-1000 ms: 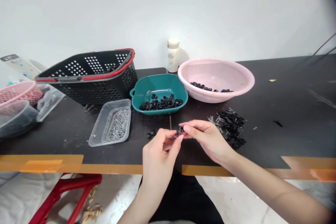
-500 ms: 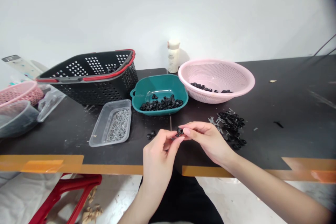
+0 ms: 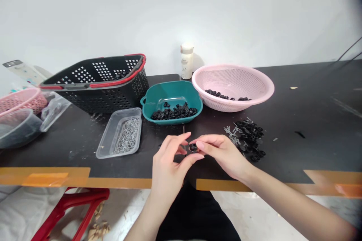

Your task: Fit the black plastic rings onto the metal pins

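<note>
You are pinching a small black plastic part (image 3: 193, 147) with your right hand (image 3: 223, 155), fingertips closed on it, while your left hand (image 3: 167, 169) is curving its fingers alongside; contact is unconfirmed.

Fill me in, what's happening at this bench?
A person holds a small black piece at the fingertips of the left hand and right hand, above a black table. A heap of black pieces lies to the right. A teal bowl and a pink colander hold more black pieces, and a clear plastic tray holds small metal parts.
</note>
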A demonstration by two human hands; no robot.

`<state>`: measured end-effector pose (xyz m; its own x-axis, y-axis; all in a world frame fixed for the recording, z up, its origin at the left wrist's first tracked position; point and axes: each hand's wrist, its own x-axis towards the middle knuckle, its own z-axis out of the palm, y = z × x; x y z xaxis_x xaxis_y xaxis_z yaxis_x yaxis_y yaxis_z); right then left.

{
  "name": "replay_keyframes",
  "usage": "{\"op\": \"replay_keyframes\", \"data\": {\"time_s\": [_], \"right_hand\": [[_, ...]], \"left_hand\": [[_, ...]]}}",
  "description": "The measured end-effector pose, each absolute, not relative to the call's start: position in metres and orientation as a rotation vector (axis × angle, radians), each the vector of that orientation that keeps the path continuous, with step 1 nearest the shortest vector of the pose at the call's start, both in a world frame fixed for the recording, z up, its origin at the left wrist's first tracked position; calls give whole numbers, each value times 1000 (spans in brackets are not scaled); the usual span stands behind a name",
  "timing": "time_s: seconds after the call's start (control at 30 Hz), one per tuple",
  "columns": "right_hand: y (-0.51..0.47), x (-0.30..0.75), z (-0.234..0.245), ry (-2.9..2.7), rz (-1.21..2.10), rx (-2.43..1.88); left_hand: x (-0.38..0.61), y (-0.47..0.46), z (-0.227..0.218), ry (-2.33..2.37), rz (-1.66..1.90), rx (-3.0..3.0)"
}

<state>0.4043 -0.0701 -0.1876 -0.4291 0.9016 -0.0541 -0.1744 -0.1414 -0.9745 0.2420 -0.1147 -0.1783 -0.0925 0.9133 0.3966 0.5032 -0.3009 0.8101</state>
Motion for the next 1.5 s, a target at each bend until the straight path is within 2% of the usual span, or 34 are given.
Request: {"op": "replay_keyframes", "data": {"time_s": [0.23,0.37,0.6,0.83,0.97,1.33,1.5], "right_hand": [[-69,408,-189,-1112,2142,-656],[-68,409,-187,-1063,2242,-616],[-69,407,-191,-1110,2150,-624],[-68,407,-189,-1223,1731,-707],[-70,408,-186,-1244,1662,-722],[-63,416,-182,-1017,2324,-770],[-65,417,-184,-1153,2321,-710]], "left_hand": [[240,-109,-188,1393,1520,2014],[239,-107,-192,1307,1567,2088],[234,-105,-193,1108,1575,2123],[232,-112,-190,1308,1544,2343],[232,-115,-185,1393,1467,2401],[232,-109,-197,1236,1482,2469],[230,-110,-200,1220,1484,2458]]}}
